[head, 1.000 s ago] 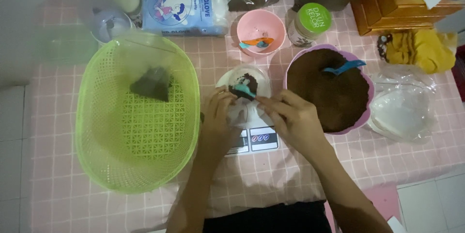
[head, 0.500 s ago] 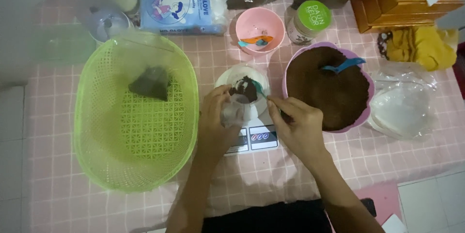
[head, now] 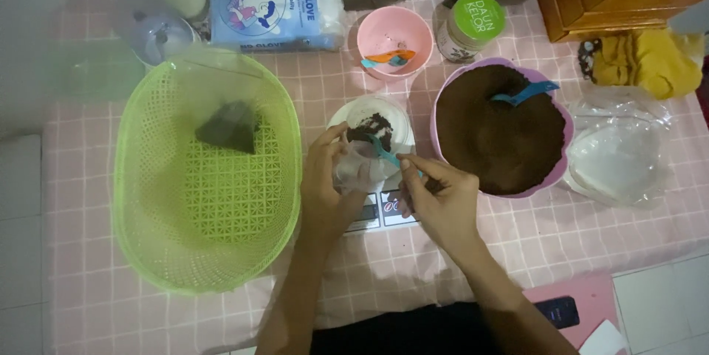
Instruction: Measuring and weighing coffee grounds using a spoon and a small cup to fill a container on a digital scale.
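Right hand (head: 436, 192) pinches a teal spoon (head: 384, 154), scooping dark powder from the white dish (head: 351, 113) at twelve o'clock, left hand (head: 325, 178) gripping a small clear pouch (head: 358, 170), awaiting a careful tip in.

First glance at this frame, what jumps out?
The big lime-green basket at left, holding one dark filled sachet. At right, a pink bowl heaped with dark brown powder. Between them, over a small scale, the left hand holds a small clear pouch while the right hand works a teal scoop.
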